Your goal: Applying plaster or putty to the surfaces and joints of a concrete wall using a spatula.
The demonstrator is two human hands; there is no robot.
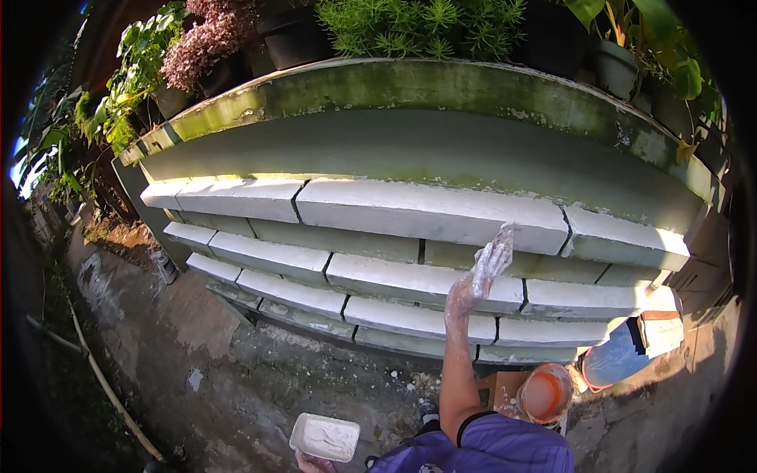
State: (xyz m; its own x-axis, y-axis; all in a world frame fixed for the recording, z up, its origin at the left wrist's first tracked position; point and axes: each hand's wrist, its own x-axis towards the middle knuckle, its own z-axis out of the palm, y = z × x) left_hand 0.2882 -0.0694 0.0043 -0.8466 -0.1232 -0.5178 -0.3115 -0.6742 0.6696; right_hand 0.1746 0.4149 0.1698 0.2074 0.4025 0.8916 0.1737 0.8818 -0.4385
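Note:
My right hand (pixel 490 260) is coated in white paste and reaches up to the top white ledge (pixel 394 206). Its fingers are pressed together against the ledge's front face, near the right-hand joint. Whatever they may hold is too smeared with white to make out. Low in the picture, my left hand (pixel 314 463) grips a rectangular white tub (pixel 296 433) by its near left edge. Smooth white paste (pixel 330 438) fills the tub. Below the top ledge, more white ledges (pixel 426 277) run in stepped rows, split by dark vertical gaps.
Potted plants (pixel 422 27) line the mossy rim (pixel 378 87) above. At lower right stand an orange bucket (pixel 544 396) with cloudy liquid and a blue container (pixel 613 355). A pale pole (pixel 106 378) lies on the stained concrete floor (pixel 213 378) at left.

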